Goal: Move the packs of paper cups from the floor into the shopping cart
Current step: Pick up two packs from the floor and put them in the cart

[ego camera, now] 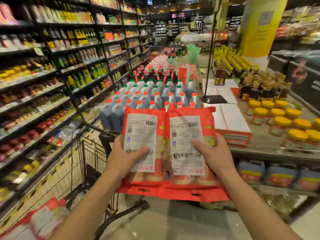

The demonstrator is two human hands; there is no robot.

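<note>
Midway, apparently: left hand [124, 160] and right hand [214, 156] each clasp a pack [143, 135] in closed fingers, raised beside the cart [83, 153]; blurred red packs [43, 217] sit lower left.

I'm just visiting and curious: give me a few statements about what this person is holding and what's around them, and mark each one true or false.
1. Each hand holds its own red pack: the left hand on the left pack of paper cups, the right hand on the right pack of paper cups. True.
2. Both packs already lie inside the shopping cart. False: they are held up in the air, with the cart lower left of them.
3. The white labels with barcodes face the camera. True.
4. The jars on the right have blue lids. False: their lids are yellow.
5. Another red pack shows at lower left. True.
</note>
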